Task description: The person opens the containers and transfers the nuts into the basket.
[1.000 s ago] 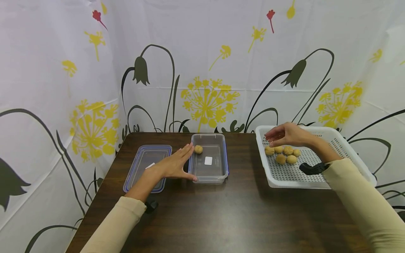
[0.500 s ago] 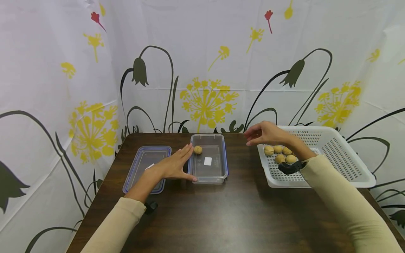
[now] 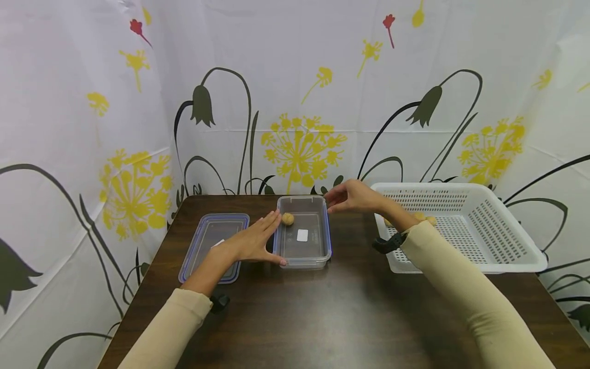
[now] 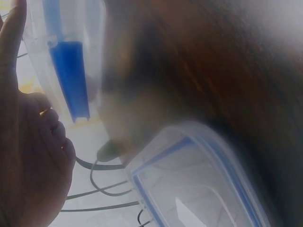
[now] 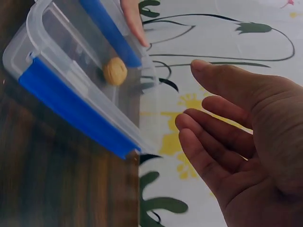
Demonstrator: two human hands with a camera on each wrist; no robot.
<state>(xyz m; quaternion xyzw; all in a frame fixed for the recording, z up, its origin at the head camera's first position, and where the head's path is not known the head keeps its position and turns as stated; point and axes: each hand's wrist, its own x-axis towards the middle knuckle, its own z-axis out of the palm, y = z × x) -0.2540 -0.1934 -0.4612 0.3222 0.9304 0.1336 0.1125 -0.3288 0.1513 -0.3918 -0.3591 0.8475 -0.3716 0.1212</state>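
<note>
A clear plastic container [image 3: 302,248] with blue side clips stands on the table, and one walnut [image 3: 288,219] lies inside near its left wall. My left hand [image 3: 251,241] rests along the container's left side, fingers straight and thumb spread toward the near corner. Close by the far right corner of the container is my right hand [image 3: 352,197]. In the right wrist view its fingers bend loosely, the thumb stands apart, and nothing shows between them. Several more walnuts [image 3: 419,216] lie in the white basket [image 3: 502,268], partly hidden by the right forearm.
A clear lid [image 3: 209,241] with a blue seal lies left of the container, partly under the left wrist. The dark wooden table [image 3: 318,318] meets a floral-print curtain [image 3: 304,77] at its back edge.
My right hand has moved left from above the walnuts in the basket to the container's right side. The left hand, container and lid have stayed in place.
</note>
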